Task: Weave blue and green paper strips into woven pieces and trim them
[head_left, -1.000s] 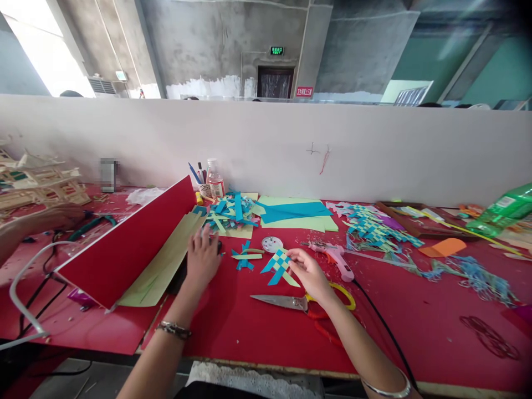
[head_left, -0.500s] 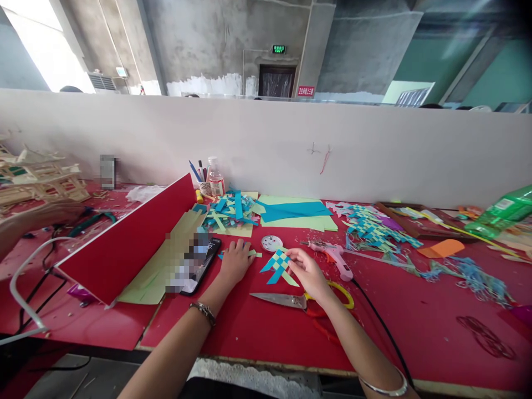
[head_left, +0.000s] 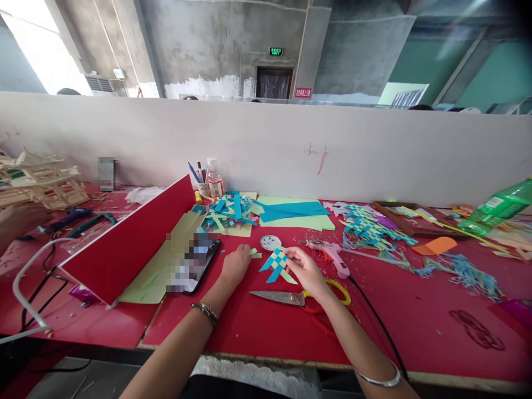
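My right hand (head_left: 305,269) pinches a small woven piece (head_left: 276,263) made of blue and pale green paper strips, holding it just above the red table (head_left: 415,327). My left hand (head_left: 235,263) rests palm down on loose blue and green paper strips (head_left: 254,254) to the left of the woven piece. A phone (head_left: 195,263) lies on the table left of that hand. Scissors (head_left: 291,298) with yellow and red handles lie under my right wrist.
A pink glue gun (head_left: 330,255) with a black cord lies right of my right hand. Piles of cut strips (head_left: 230,210), paper sheets (head_left: 295,213) and woven pieces (head_left: 372,227) sit farther back. A red folded board (head_left: 128,244) stands at left. A green bottle (head_left: 496,208) lies far right.
My left hand left the phone and moved right onto the loose strips beside the woven piece. My right hand has stayed in place with the woven piece.
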{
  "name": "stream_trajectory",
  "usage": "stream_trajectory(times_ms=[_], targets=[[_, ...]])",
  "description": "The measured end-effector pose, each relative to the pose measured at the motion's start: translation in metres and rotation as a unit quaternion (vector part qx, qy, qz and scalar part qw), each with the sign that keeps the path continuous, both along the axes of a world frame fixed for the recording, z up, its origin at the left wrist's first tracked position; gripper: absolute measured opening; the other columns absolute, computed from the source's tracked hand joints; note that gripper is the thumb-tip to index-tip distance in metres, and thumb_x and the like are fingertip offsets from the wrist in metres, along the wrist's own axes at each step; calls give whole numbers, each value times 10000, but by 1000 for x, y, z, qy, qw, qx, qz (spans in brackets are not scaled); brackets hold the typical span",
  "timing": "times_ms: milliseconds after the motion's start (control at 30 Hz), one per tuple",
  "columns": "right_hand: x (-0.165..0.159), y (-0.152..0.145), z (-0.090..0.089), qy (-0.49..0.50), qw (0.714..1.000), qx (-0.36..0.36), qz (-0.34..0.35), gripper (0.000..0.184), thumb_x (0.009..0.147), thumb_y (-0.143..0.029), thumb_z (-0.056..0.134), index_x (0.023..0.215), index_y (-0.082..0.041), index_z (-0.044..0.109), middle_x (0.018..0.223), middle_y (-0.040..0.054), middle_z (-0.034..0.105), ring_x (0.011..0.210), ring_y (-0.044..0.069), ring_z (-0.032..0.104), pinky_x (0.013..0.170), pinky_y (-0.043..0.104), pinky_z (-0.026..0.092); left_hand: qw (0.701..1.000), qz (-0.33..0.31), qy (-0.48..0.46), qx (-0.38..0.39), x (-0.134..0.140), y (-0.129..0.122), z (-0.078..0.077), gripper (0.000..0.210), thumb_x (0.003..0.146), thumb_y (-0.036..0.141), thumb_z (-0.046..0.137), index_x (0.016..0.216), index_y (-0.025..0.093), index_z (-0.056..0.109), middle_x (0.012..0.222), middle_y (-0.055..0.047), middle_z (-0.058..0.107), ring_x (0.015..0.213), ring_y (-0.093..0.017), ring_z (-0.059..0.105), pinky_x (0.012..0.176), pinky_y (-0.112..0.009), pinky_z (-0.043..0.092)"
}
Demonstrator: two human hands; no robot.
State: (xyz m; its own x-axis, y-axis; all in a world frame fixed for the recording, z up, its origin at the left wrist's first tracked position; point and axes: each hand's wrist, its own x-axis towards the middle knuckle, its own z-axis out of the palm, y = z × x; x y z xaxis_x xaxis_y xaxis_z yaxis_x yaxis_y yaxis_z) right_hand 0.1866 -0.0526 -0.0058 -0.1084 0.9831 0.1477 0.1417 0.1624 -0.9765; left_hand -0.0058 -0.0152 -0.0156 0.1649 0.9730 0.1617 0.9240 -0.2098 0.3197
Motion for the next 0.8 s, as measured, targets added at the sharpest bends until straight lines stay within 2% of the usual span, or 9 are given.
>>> stream_trajectory(times_ms=[67,167,300,400,467,533,667,733,800], targets=[[0,0,0,-8,1000,1,1,173,751,-314,487,876,-195,489,830,9,532,623,108,525,591,255,434,998,2,-61,14,-5,2,2,106,801,201,415,757,155,500,841,-64,565,727,-168,563,587,-238,397],[1,0,1,-13,1000,4,10,155,763,-301,478,875,-195,490,815,4,520,622,107,523,588,251,426,984,31,-172,44,-15,8,6,255,837,286,340,629,169,429,684,-20,526,658,-134,506,558,-217,352],[1,0,3,-12,1000,8,11,149,768,-283,471,886,-195,491,822,2,516,627,102,522,600,247,428,941,86,-324,49,-25,14,9,379,838,411,244,526,199,274,467,42,304,458,-92,347,441,-214,253],[0,-2,4,-19,1000,12,13,150,767,-285,468,885,-196,495,821,5,521,634,106,526,595,247,432,903,87,-420,14,-25,14,13,382,813,460,263,523,214,220,428,74,178,377,-67,226,389,-208,209],[0,-2,3,-31,999,17,15,145,768,-280,455,879,-196,496,828,9,531,640,109,532,594,248,436,880,77,-468,-9,-23,12,17,378,788,469,321,525,213,228,418,87,160,358,-57,194,372,-202,196],[-1,-1,0,-56,998,21,15,148,774,-264,429,887,-196,496,836,12,542,637,109,535,593,249,439,861,65,-504,-24,-22,9,22,356,737,435,436,520,201,279,410,92,207,358,-47,216,373,-192,196],[1,2,-8,-160,985,64,7,164,782,-222,404,908,-197,505,882,23,558,731,132,554,667,274,448,823,53,-564,-48,-22,0,24,154,581,214,602,607,170,457,454,100,361,381,-25,297,389,-160,224],[1,1,-6,-239,965,109,-15,154,786,-193,404,888,-193,520,914,38,553,824,152,546,728,290,439,796,58,-599,-67,-23,-4,21,204,546,134,596,721,180,501,465,113,373,368,-21,304,376,-148,228],[-1,-2,1,-335,930,147,-42,159,794,-169,400,877,-187,535,932,58,538,880,173,528,751,302,430,762,65,-638,-93,-25,-7,18,288,545,103,580,808,191,504,470,118,371,362,-26,330,364,-139,250]])
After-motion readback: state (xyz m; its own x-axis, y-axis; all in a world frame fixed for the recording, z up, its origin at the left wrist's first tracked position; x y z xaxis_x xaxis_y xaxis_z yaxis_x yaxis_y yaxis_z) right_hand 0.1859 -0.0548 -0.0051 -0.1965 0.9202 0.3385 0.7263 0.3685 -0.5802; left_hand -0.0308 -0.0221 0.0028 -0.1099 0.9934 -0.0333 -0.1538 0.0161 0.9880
